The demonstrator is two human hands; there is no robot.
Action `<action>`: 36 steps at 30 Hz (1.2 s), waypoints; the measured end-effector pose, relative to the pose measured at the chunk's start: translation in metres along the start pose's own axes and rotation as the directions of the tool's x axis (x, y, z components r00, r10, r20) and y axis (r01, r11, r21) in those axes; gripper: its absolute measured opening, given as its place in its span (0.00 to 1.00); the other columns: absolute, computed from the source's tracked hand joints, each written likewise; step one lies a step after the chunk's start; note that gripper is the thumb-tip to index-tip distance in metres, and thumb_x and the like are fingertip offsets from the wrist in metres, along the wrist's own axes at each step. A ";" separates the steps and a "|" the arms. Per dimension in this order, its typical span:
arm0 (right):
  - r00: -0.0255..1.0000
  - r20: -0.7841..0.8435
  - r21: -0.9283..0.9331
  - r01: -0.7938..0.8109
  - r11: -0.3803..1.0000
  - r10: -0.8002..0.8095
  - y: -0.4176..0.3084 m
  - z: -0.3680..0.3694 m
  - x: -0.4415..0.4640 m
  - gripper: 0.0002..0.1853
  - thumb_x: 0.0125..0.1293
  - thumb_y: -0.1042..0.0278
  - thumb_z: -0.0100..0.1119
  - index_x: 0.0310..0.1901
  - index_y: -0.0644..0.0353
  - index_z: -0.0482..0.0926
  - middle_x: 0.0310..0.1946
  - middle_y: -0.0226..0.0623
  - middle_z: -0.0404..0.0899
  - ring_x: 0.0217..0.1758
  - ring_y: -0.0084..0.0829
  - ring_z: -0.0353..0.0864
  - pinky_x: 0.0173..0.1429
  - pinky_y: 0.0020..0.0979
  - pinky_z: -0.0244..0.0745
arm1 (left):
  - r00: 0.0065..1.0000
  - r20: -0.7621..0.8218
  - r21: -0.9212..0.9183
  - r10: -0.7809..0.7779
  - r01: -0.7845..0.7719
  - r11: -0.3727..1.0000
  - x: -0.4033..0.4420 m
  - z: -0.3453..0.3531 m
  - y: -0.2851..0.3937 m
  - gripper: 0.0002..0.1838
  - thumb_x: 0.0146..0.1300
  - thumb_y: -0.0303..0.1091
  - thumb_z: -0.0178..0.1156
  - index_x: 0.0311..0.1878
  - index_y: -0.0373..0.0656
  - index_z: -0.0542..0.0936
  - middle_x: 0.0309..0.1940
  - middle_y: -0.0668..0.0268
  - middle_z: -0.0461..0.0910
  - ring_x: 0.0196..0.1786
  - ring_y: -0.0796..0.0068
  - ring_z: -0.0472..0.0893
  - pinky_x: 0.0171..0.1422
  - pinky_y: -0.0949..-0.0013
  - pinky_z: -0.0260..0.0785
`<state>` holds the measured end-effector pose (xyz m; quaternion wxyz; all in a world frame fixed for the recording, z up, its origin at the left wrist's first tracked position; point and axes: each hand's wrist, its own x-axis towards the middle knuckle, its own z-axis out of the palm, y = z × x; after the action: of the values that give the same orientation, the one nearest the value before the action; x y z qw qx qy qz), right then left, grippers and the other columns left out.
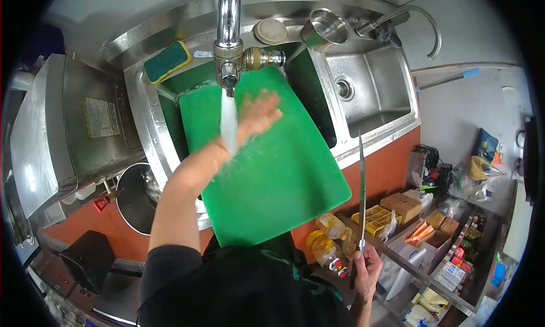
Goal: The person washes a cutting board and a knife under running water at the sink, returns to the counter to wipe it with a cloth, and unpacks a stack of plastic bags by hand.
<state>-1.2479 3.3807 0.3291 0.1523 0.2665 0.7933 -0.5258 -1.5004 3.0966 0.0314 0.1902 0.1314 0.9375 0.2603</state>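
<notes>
Centre, left hand point(258, 118) (seemingly released) best rubs the board point(275, 182) evenly; lower right, right hand point(369, 268) grips knife point(363, 205) aside.

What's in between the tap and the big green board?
Running water and the left hand. The head view shows the water falling from the tap onto the wrist, over the green board.
</notes>
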 end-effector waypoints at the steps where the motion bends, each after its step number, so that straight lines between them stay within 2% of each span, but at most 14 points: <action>1: 1.000 -0.006 -0.002 0.009 1.000 -0.009 -0.002 -0.001 -0.003 0.13 0.68 0.68 0.55 0.47 0.70 0.74 0.27 0.33 0.77 0.21 0.18 0.70 0.26 0.20 0.64 | 1.000 -0.009 -0.002 0.006 -0.006 1.000 0.001 0.003 0.001 0.33 0.71 0.56 0.37 0.73 0.48 0.54 0.76 0.65 0.47 0.78 0.65 0.44 0.77 0.44 0.30; 3: 0.999 0.027 -0.087 0.031 0.996 -0.029 -0.005 -0.005 -0.005 0.12 0.68 0.69 0.54 0.47 0.70 0.74 0.26 0.32 0.77 0.21 0.17 0.70 0.27 0.20 0.64 | 0.981 -0.163 -0.036 -0.103 0.098 0.994 0.000 0.011 0.009 0.33 0.71 0.57 0.38 0.73 0.50 0.56 0.75 0.67 0.49 0.78 0.65 0.44 0.77 0.45 0.30; 7: 0.999 0.019 -0.071 -0.028 0.997 0.029 0.001 -0.002 -0.007 0.12 0.68 0.69 0.55 0.47 0.69 0.74 0.24 0.30 0.75 0.21 0.16 0.70 0.28 0.20 0.64 | 0.969 -0.081 -0.108 0.234 -0.242 0.964 -0.036 0.014 0.034 0.34 0.70 0.58 0.38 0.72 0.49 0.57 0.75 0.63 0.50 0.78 0.64 0.44 0.77 0.46 0.31; 10: 0.999 0.036 -0.098 0.010 0.995 -0.007 0.002 -0.009 -0.014 0.13 0.67 0.68 0.57 0.47 0.69 0.75 0.23 0.27 0.73 0.22 0.15 0.68 0.27 0.19 0.63 | 0.953 -0.111 -0.206 -0.283 0.256 0.944 -0.003 0.015 -0.059 0.35 0.69 0.63 0.34 0.73 0.55 0.55 0.76 0.64 0.47 0.78 0.64 0.43 0.77 0.46 0.30; 13: 0.999 0.028 -0.147 -0.032 0.989 0.036 0.008 -0.017 -0.023 0.14 0.66 0.67 0.58 0.48 0.69 0.75 0.21 0.24 0.71 0.23 0.14 0.66 0.27 0.19 0.61 | 0.866 -0.171 -0.002 -0.470 0.477 0.879 -0.040 0.008 -0.064 0.37 0.68 0.64 0.35 0.73 0.51 0.54 0.74 0.61 0.50 0.77 0.62 0.45 0.76 0.44 0.35; 16: 1.000 -0.020 -0.119 -0.007 0.993 0.005 0.018 -0.026 -0.029 0.15 0.65 0.67 0.59 0.47 0.70 0.76 0.21 0.24 0.71 0.23 0.14 0.67 0.27 0.19 0.61 | 0.611 -0.354 0.021 -0.708 0.762 0.647 -0.062 0.037 -0.084 0.36 0.64 0.53 0.51 0.70 0.44 0.61 0.72 0.54 0.57 0.75 0.63 0.53 0.76 0.45 0.36; 19: 0.998 -0.022 -0.144 0.056 0.988 -0.060 0.043 -0.037 -0.025 0.12 0.66 0.69 0.55 0.46 0.69 0.75 0.21 0.27 0.73 0.19 0.15 0.67 0.24 0.19 0.61 | 0.618 -0.533 0.189 -0.578 0.753 0.631 -0.105 0.037 -0.064 0.35 0.60 0.52 0.55 0.66 0.40 0.66 0.66 0.47 0.64 0.72 0.59 0.60 0.77 0.50 0.41; 20: 0.997 -0.025 -0.148 0.074 0.986 -0.079 0.044 -0.036 -0.021 0.12 0.66 0.70 0.55 0.46 0.69 0.75 0.20 0.26 0.72 0.19 0.15 0.67 0.24 0.19 0.60 | 0.701 -0.367 -0.112 -0.611 0.619 0.777 -0.116 0.014 -0.045 0.34 0.59 0.51 0.56 0.64 0.39 0.69 0.64 0.45 0.67 0.70 0.56 0.62 0.76 0.54 0.45; 23: 0.997 -0.028 -0.114 0.069 0.991 -0.072 0.030 -0.033 -0.019 0.12 0.66 0.71 0.55 0.47 0.69 0.75 0.20 0.25 0.71 0.19 0.15 0.67 0.23 0.19 0.60 | 0.637 -0.167 -0.413 -0.752 0.647 0.640 -0.102 -0.052 -0.075 0.28 0.65 0.52 0.49 0.60 0.42 0.74 0.52 0.47 0.77 0.59 0.46 0.73 0.65 0.56 0.63; 26: 0.996 -0.026 -0.069 0.085 0.994 -0.087 0.021 -0.029 -0.012 0.13 0.66 0.70 0.55 0.48 0.69 0.75 0.20 0.25 0.71 0.19 0.15 0.66 0.23 0.20 0.59 | 0.492 -0.488 -0.797 -0.721 0.085 0.597 -0.075 -0.119 -0.073 0.26 0.68 0.53 0.50 0.52 0.38 0.77 0.40 0.55 0.82 0.44 0.63 0.80 0.51 0.62 0.70; 28: 0.994 -0.033 -0.061 0.099 0.993 -0.101 0.018 -0.027 -0.013 0.14 0.66 0.69 0.55 0.49 0.69 0.75 0.21 0.25 0.71 0.19 0.15 0.65 0.23 0.20 0.59 | 0.556 -0.344 -0.896 -0.757 -0.436 0.087 -0.048 -0.132 -0.083 0.23 0.68 0.49 0.54 0.50 0.36 0.77 0.39 0.64 0.78 0.41 0.73 0.76 0.48 0.68 0.69; 29: 0.997 -0.028 -0.024 0.066 0.998 -0.067 0.014 -0.024 -0.015 0.15 0.66 0.68 0.56 0.49 0.69 0.75 0.22 0.25 0.71 0.19 0.15 0.66 0.23 0.19 0.59 | 0.595 -0.308 -0.914 -0.742 -0.402 0.056 -0.048 -0.142 -0.078 0.20 0.68 0.46 0.55 0.48 0.36 0.77 0.40 0.67 0.75 0.41 0.74 0.74 0.44 0.69 0.68; 34: 0.996 -0.018 0.016 0.089 0.996 -0.088 0.015 -0.020 -0.008 0.15 0.66 0.66 0.58 0.50 0.68 0.75 0.23 0.24 0.70 0.20 0.14 0.65 0.23 0.20 0.60 | 0.538 -0.574 -0.818 -0.617 -0.421 0.393 -0.054 -0.142 -0.006 0.17 0.69 0.41 0.52 0.40 0.35 0.80 0.30 0.68 0.78 0.33 0.78 0.74 0.40 0.73 0.66; 36: 0.997 0.012 0.066 0.069 0.995 -0.070 0.022 -0.022 0.005 0.15 0.66 0.67 0.59 0.50 0.68 0.75 0.23 0.24 0.70 0.20 0.14 0.65 0.23 0.20 0.60 | 0.558 -0.602 -0.733 -0.572 -0.102 0.672 -0.071 -0.152 0.023 0.16 0.68 0.40 0.52 0.45 0.37 0.81 0.33 0.62 0.82 0.40 0.72 0.78 0.48 0.70 0.67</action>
<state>-1.2386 3.4088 0.3184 0.1306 0.2398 0.7834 -0.5583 -1.4979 3.0250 0.1845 -0.1791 -0.2210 0.7541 0.5920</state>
